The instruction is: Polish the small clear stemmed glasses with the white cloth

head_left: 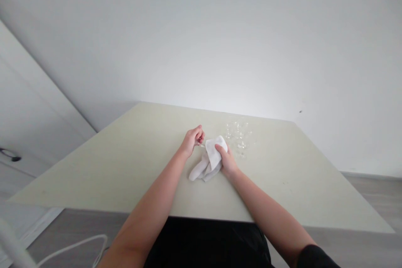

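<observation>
A white cloth [212, 157] is gathered in my right hand [228, 160], its thumb pressed on top and a loose end hanging toward the table. Just left of it, my left hand [195, 138] is closed with its fingers curled around a thin clear stem-like piece [202, 145]. That piece runs into the cloth, which hides its other end, so its full shape cannot be made out. Beyond my right hand, several clear, shiny glass-like objects [239, 134] stand close together on the table; their outlines are faint.
The pale table [109, 167] reaches back to a white wall [201, 42]. On the left is a white cabinet door with a dark handle [11, 155]. A white cable [75, 245] hangs below the table's front left edge, above a grey wooden floor [373, 197].
</observation>
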Demonstrator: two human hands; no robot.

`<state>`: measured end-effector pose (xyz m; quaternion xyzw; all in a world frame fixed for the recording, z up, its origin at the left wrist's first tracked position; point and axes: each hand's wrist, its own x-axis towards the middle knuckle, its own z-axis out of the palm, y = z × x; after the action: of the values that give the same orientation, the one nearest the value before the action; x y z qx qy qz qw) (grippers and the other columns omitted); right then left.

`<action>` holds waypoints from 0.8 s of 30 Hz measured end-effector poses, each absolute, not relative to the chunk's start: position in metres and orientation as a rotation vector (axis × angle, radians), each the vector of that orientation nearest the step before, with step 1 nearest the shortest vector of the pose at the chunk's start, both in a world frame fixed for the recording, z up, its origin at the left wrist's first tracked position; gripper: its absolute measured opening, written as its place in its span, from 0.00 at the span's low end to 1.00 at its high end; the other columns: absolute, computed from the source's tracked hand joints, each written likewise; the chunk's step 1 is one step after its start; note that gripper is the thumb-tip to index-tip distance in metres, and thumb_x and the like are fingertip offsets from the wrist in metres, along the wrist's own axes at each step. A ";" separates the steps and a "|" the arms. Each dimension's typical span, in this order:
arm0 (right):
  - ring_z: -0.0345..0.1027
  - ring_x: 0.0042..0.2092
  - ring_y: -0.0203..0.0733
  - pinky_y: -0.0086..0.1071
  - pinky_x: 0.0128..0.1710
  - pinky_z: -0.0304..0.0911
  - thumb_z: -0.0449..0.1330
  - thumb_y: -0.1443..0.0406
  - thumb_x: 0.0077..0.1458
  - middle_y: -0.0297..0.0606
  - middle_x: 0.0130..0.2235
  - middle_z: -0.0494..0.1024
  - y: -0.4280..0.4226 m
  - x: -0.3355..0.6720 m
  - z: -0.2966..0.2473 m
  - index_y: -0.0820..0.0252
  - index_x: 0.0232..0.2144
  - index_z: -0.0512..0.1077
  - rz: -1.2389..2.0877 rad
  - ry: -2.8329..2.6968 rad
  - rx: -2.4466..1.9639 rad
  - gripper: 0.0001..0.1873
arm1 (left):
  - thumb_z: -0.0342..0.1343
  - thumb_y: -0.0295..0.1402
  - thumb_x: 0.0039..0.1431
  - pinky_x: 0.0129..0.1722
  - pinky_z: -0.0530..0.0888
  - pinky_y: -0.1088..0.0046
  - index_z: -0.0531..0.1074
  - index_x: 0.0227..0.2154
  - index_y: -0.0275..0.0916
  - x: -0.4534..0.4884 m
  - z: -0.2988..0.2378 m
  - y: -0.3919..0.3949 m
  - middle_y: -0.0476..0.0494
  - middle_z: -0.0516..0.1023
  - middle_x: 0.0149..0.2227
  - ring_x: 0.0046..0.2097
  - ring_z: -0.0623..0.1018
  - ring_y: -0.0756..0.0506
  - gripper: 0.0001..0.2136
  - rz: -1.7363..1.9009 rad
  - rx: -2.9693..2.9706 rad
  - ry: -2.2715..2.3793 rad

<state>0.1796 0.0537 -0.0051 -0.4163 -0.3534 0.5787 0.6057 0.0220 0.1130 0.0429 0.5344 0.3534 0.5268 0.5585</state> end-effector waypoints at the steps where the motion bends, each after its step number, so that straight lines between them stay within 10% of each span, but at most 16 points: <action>1: 0.75 0.38 0.47 0.37 0.39 0.71 0.70 0.53 0.46 0.36 0.39 0.81 0.054 0.179 -0.005 0.55 0.45 0.72 1.387 -0.770 -0.966 0.25 | 0.54 0.57 0.54 0.21 0.62 0.76 0.53 0.14 0.40 0.023 0.043 0.111 0.48 0.66 0.21 0.23 0.65 0.53 0.28 1.269 1.306 0.827; 16: 0.69 0.38 0.41 0.33 0.39 0.65 0.73 0.59 0.44 0.33 0.37 0.77 0.051 0.191 -0.001 0.56 0.42 0.70 0.951 -1.274 -0.954 0.24 | 0.60 0.61 0.43 0.22 0.69 0.75 0.46 0.12 0.41 0.019 0.036 0.121 0.42 0.75 0.24 0.25 0.72 0.50 0.33 0.934 0.993 0.907; 24: 0.71 0.38 0.43 0.35 0.40 0.67 0.73 0.57 0.44 0.33 0.38 0.78 0.055 0.188 -0.006 0.55 0.43 0.71 1.104 -1.094 -0.950 0.25 | 0.51 0.62 0.53 0.25 0.70 0.74 0.50 0.16 0.41 0.020 0.044 0.113 0.42 0.77 0.28 0.29 0.74 0.48 0.30 1.127 1.157 0.846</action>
<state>0.1876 0.0551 -0.0057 -0.4119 -0.4746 0.4788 0.6130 0.0200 0.1132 0.0443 0.5017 0.3666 0.4886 0.6125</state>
